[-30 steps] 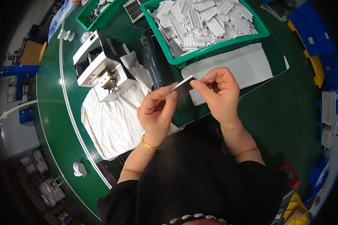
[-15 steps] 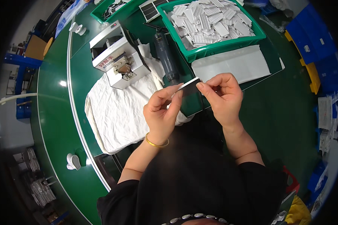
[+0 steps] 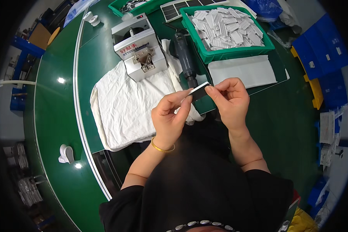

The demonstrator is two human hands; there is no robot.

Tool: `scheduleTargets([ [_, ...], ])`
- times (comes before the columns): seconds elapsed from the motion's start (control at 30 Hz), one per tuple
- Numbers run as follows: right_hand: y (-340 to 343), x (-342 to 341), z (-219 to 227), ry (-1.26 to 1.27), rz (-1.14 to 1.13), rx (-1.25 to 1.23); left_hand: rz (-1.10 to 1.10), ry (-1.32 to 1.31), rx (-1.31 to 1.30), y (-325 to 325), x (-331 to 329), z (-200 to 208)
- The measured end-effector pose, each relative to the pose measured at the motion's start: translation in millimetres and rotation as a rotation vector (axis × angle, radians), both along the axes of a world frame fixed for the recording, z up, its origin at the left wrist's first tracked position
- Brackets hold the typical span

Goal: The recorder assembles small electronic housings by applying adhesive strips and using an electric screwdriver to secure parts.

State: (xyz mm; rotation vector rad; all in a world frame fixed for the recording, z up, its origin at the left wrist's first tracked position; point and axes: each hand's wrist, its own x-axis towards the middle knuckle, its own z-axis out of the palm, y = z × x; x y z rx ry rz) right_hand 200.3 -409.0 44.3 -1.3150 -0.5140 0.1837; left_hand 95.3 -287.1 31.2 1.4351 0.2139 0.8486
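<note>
Between my two hands is a small flat rectangular piece (image 3: 199,92) with a black face and a white edge. The thumb and fingers of my left hand (image 3: 171,115) pinch its near left end. My right hand (image 3: 234,103) grips the far right end between thumb and curled fingers. The piece is held up over the table's front edge, tilted, with its right end farther away. Just beyond it lies a dark hot-air tool (image 3: 185,58) with its nozzle toward my hands. A white cloth (image 3: 123,106) spreads to the left of my left hand.
A white tape dispenser (image 3: 137,46) stands at the cloth's far end. A green bin (image 3: 236,56) full of white plastic pieces (image 3: 230,29) sits at the back right, with a white sheet (image 3: 243,71) before it. Blue bins (image 3: 317,46) line the right side.
The view has shifted, so the table's things appear displaced. Both hands still hold the piece, and its black face shows a little more clearly.
</note>
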Motion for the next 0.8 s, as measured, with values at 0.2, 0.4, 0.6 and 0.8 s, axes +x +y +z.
scheduleTargets([
  [0.2, 1.1, 1.7, 7.6, 0.037, 0.054, -0.127, 0.007, 0.018, 0.127, 7.8, -11.9, -1.3],
  [0.4, 13.9, -2.5, 9.7, 0.142, 0.243, -0.195, -0.091, 0.07, -0.355, 18.7, -22.5, 1.7],
  [0.6, 26.5, -14.3, 0.8, -0.089, 0.244, -0.181, -0.218, 0.172, -0.372, 33.5, -35.1, 4.7],
  [0.8, 36.1, -14.7, -0.9, -0.074, 0.321, -0.182, -0.209, 0.195, -0.239, 46.7, -45.0, 11.9],
])
